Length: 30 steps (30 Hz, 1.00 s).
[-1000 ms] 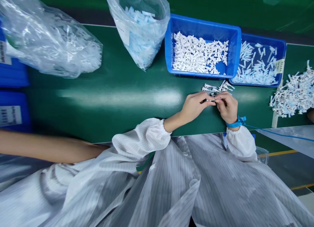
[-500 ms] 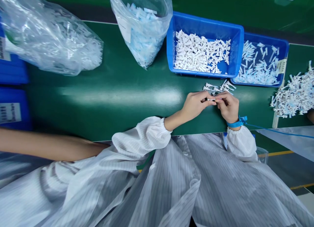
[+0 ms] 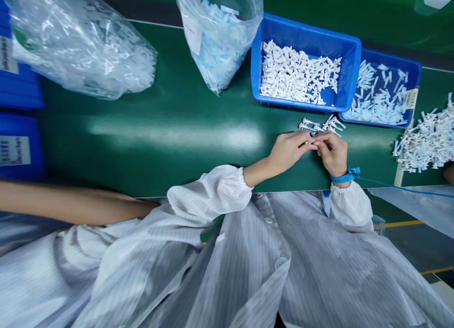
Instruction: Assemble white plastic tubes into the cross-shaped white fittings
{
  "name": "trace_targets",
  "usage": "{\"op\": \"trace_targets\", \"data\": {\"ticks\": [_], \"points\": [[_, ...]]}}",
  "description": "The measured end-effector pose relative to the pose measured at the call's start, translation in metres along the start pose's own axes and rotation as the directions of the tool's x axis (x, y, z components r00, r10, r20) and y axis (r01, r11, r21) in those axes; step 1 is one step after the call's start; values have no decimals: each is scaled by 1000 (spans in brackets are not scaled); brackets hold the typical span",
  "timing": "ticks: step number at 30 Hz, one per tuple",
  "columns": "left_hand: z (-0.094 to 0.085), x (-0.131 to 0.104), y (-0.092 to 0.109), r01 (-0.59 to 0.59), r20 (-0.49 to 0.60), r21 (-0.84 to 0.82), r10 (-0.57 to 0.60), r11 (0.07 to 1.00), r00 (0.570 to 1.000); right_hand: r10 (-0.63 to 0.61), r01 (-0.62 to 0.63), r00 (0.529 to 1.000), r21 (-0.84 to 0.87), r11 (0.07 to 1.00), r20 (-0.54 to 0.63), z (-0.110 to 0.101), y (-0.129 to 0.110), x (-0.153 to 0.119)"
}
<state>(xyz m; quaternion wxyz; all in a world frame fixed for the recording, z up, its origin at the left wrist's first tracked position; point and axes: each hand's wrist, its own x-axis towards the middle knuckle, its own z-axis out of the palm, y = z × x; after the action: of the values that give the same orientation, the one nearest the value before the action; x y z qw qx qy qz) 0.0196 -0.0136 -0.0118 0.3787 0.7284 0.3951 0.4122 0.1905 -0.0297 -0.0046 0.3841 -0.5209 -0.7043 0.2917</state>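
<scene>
Your left hand (image 3: 288, 152) and right hand (image 3: 333, 155), fingertips meeting, pinch a small white piece (image 3: 308, 142) — mostly hidden by your fingers — above the green table (image 3: 198, 148). Just beyond lies a loose cluster of white parts (image 3: 317, 128), near a blue bin (image 3: 305, 32) of white pegs (image 3: 289, 75); a blue strap (image 3: 342, 178) circles your right wrist.

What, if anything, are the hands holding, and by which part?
The left hand pinches a small white plastic piece; fingers hide exactly where. Right hand: cannot tell.

Four blue bins (image 3: 305, 32) (two at the left edge), two filled bags (image 3: 225, 56), one wrist strap (image 3: 342, 178), the wearer's two hands (image 3: 288, 151).
</scene>
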Motion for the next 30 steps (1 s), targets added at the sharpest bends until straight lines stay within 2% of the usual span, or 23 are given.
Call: {"op": "trace_targets", "data": {"ticks": [4,7,11,16,21,25,30], "points": [[4,-4,0,-82,62,88,77,993,995,-57,60,997,-63,996,53,-1,-1,2],[5,-5,1,-75,70,92,69,993,995,-63,65,997,-44,997,47,-1,-2,1],[3,-3,5,-19,34,-28,20,999,999,-41,41,999,-23,999,7,-3,-3,0],[-1,0,7,120,55,-168,-112,978,992,29,-29,999,5,1000,-23,-3,0,-3],[-5,1,6,155,92,-324,-132,933,987,83,-83,996,12,997,-24,-3,2,-6],[-6,2,7,220,145,-491,-170,843,975,79,-80,996,-13,997,-32,-4,0,-6],[-7,5,8,374,260,-687,-270,623,927,32,-33,999,-46,998,-14,-4,-4,-5]]}}
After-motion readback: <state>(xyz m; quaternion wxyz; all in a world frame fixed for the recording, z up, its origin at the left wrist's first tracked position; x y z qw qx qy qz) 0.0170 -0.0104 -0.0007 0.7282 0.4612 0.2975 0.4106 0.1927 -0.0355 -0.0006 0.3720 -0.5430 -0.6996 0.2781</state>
